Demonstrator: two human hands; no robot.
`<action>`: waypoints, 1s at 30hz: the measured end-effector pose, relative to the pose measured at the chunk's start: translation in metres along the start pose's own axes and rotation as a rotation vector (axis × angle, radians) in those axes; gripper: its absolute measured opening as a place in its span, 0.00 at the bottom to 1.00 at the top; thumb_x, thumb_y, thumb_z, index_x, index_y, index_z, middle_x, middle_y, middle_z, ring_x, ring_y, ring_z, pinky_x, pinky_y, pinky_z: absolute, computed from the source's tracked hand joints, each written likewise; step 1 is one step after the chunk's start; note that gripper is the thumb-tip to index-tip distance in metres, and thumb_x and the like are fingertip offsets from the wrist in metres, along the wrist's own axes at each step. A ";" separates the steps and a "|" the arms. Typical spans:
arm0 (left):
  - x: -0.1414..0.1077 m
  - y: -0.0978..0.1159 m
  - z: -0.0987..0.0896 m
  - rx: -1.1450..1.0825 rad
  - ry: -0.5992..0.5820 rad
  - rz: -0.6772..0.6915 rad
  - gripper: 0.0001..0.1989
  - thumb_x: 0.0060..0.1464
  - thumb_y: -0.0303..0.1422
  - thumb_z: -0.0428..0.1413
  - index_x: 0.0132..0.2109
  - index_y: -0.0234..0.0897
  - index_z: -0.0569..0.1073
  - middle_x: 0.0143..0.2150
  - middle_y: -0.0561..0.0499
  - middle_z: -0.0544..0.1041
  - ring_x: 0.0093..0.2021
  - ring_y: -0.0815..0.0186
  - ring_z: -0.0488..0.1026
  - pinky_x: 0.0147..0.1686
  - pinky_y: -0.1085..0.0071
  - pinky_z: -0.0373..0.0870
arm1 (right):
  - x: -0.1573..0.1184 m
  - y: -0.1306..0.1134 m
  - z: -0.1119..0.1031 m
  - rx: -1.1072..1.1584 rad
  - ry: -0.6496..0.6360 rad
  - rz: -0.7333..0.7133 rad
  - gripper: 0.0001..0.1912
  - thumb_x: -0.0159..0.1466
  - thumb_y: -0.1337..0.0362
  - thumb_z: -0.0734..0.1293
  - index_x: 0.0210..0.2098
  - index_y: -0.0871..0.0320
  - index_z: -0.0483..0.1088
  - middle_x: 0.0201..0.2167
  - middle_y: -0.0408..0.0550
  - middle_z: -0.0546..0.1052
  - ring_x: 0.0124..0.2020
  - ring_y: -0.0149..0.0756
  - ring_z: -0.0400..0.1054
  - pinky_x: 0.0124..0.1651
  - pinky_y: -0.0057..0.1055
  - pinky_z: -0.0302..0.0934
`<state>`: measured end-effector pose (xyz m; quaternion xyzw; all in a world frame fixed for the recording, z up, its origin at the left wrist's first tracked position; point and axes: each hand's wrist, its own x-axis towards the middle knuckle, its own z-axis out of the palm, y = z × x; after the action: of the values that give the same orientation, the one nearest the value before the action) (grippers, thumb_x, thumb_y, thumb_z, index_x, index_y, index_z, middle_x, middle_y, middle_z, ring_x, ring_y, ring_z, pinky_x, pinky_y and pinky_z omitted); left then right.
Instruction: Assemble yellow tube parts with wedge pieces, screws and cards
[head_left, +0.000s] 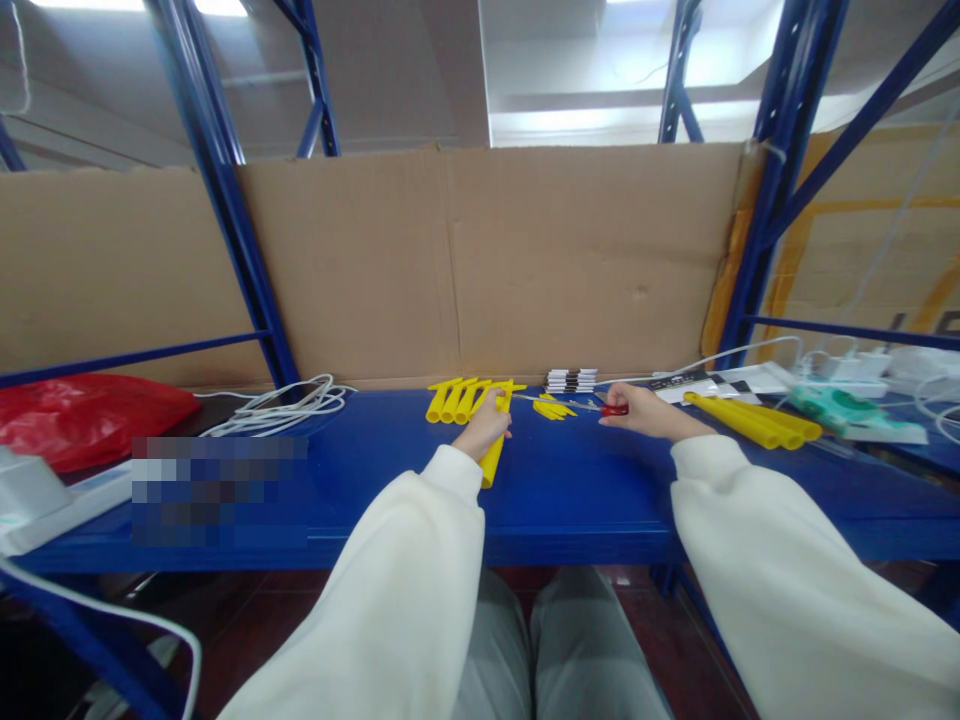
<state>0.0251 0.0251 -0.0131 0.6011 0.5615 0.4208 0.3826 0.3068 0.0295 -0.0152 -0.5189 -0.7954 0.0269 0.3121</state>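
Note:
My left hand [484,428] is closed around a yellow tapered plastic tube [493,466], whose wide end points toward me. Between the fingers of my right hand [637,410] is a red-handled tool [615,409] with a long, thin metal shaft; its exact kind is too small to make out. The shaft reaches left toward the narrow end of the tube; whether they touch I cannot tell. Left of my left hand lie more yellow tubes [451,408] with thin yellow pieces across their far ends. Small flat yellow pieces [553,408] lie between my hands.
Behind the blue shelf [585,490] stands a cardboard panel [525,260]. Near it sits a white-and-black stack [570,380]. More yellow tubes [757,424] and a green-and-white package [851,410] lie right. White cables [292,405] and a red plastic bag [90,415] are left.

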 end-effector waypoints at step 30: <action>0.002 -0.002 -0.003 -0.020 0.009 -0.012 0.27 0.56 0.21 0.52 0.62 0.40 0.63 0.39 0.50 0.74 0.21 0.75 0.65 0.21 0.79 0.62 | -0.005 -0.011 -0.002 0.017 -0.120 -0.054 0.25 0.58 0.41 0.63 0.26 0.57 0.70 0.24 0.48 0.75 0.26 0.38 0.66 0.30 0.33 0.57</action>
<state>0.0219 0.0270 -0.0138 0.5920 0.5625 0.4268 0.3886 0.3001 0.0199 -0.0120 -0.4919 -0.8263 0.0562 0.2686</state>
